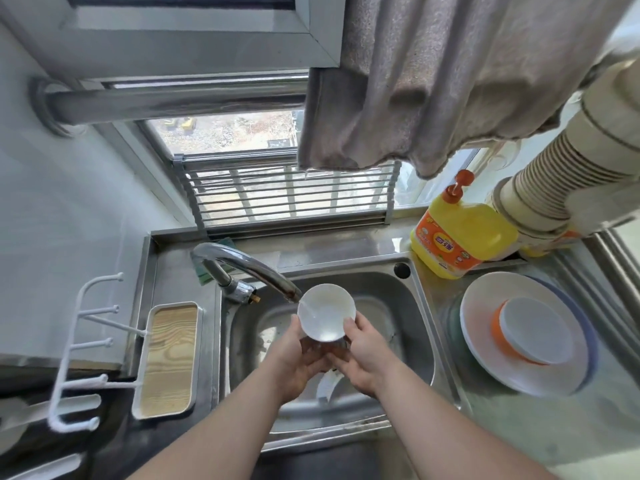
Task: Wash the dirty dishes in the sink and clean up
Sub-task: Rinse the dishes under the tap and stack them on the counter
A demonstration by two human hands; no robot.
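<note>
A window (221, 133) with a grey metal frame fills the far wall, and daylight comes through it onto the stainless steel counter (346, 245). Outside, bare ground shows through the glass. A thick metal pipe (173, 102) runs across in front of the window from a flange on the pale left wall (69, 209). A grey cloth (433, 81) hangs from above over the right part of the window. A slatted metal rack (291, 195) leans upright against the sill. On the left wall a white hook rack (86, 348) juts out, and beside it lies a white tray with a wood-grain base (169, 358).
</note>
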